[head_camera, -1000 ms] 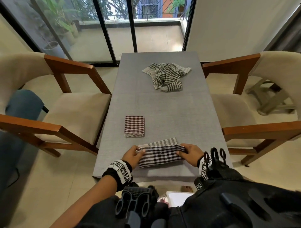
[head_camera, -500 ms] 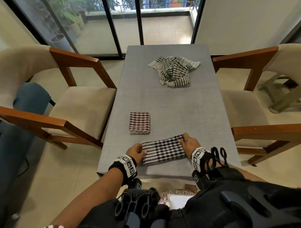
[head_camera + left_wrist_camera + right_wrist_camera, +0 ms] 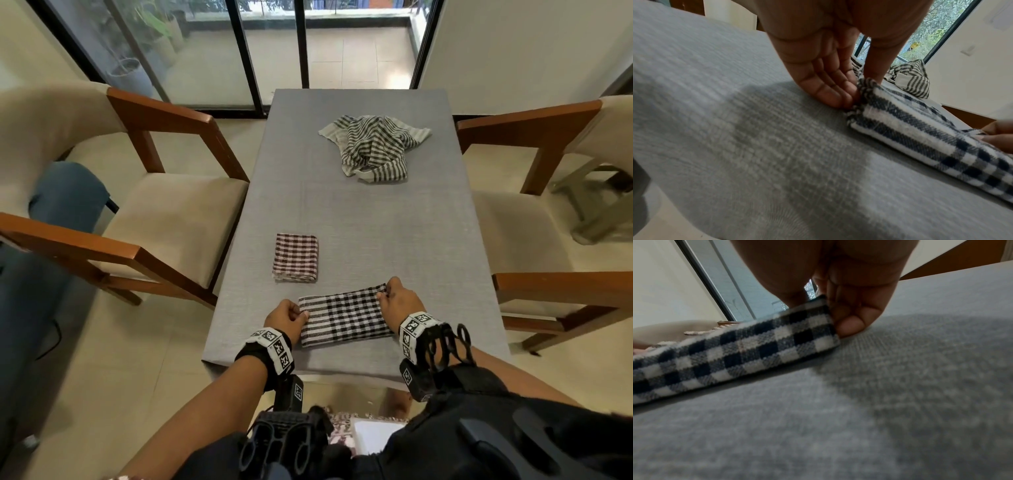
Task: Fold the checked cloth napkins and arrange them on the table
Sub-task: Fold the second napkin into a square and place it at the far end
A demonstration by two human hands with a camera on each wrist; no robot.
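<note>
Three checked napkins on the grey table (image 3: 356, 212). Black-and-white napkin (image 3: 344, 317) lies folded into a long strip near the table's near edge, running left to right, slightly skewed. Left hand (image 3: 284, 317) at the strip's left end: fingers (image 3: 830, 91) together, tips down on the table against the cloth edge, thumb on the other side of the raised edge, so it pinches that end. Right hand (image 3: 400, 303) at the strip's right end: fingertips (image 3: 851, 326) curled under the folded end, thumb above, pinching it; that end is lifted a little off the table in the right wrist view. Both wrists carry marker bands.

Red-and-white napkin (image 3: 296, 257), folded into a small square, lies flat just beyond the strip, toward the table's left edge, apart from both hands. Grey striped napkin (image 3: 375, 145) sits crumpled and unfolded near the far edge, right of centre, well apart from the rest.

Wooden armchair with cream cushion (image 3: 154, 202) stands at the table's left edge, a matching chair (image 3: 534, 219) at the right edge. Glass doors (image 3: 274, 44) beyond the far edge.
</note>
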